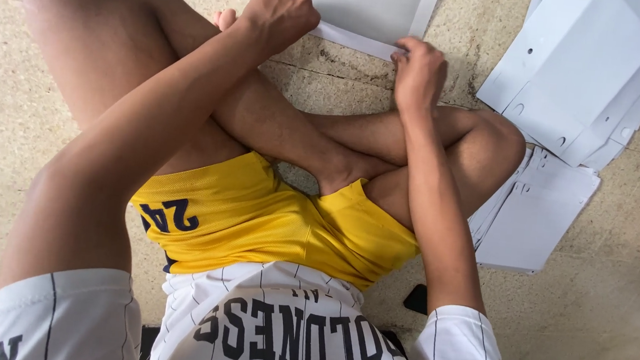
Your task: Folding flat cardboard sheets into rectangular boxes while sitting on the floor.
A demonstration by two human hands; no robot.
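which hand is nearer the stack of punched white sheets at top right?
Right. The right hand presses the near edge of the white sheet in front, closer to the stack. The left hand, a fist, sits farther left.

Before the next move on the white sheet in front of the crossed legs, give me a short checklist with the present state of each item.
1. Left hand on the white sheet: ok, closed fist pressing on its near left edge.
2. Right hand on the sheet: ok, fingers curled on its near right corner.
3. Sheet lying flat on the floor: ok for the part in view; the far part is cut off by the frame.
4. Fold or crease under the hands: cannot tell, hidden by the hands.
5. Stacks of white punched sheets apart from the hands: ok, lying to the right, untouched.
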